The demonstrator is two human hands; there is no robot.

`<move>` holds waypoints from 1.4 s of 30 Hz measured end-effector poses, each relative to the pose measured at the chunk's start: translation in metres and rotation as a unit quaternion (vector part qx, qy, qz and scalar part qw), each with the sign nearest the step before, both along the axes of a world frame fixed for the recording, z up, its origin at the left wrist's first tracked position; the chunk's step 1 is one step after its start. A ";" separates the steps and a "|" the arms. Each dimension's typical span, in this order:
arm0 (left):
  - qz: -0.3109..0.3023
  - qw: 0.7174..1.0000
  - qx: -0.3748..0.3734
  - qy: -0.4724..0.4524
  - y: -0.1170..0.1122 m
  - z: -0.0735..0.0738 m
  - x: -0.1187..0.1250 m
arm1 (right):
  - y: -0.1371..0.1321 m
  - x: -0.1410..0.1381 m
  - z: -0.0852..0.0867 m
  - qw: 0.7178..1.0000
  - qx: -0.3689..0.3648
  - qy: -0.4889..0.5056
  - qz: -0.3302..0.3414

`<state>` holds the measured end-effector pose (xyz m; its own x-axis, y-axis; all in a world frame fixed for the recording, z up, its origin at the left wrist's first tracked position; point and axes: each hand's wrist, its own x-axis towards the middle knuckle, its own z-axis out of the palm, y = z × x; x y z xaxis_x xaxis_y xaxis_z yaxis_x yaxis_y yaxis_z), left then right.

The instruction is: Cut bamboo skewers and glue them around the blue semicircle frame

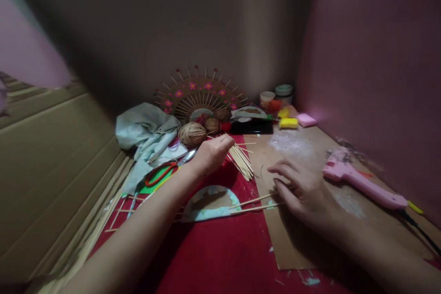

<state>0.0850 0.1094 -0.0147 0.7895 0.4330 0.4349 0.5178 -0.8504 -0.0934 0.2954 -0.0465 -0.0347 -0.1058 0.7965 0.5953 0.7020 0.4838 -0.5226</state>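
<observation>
My left hand [212,154] reaches over a red cloth [220,248], its fingers pinched on a bundle of thin wooden sticks [242,161]. My right hand [303,190] rests fingers down on a brown cardboard sheet [296,239], its fingertips pressing the ends of two sticks [257,204]. Those two sticks run left onto a half-round cardboard piece [212,202] with pale blue edging. A finished fan-shaped piece [200,94] with radiating sticks and pink flowers stands against the back wall.
A pink glue gun [361,181] lies at right with its cord trailing off. Twine balls [192,134], red-handled scissors [161,172], a crumpled pale cloth [146,131], a black phone [251,127], clay blocks [288,122] and small jars [275,96] crowd the back. Cardboard leans at left.
</observation>
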 end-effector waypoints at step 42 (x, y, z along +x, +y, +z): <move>0.127 0.988 -0.075 -0.050 0.017 0.015 0.015 | 0.001 -0.001 0.000 0.999 -0.035 0.020 0.013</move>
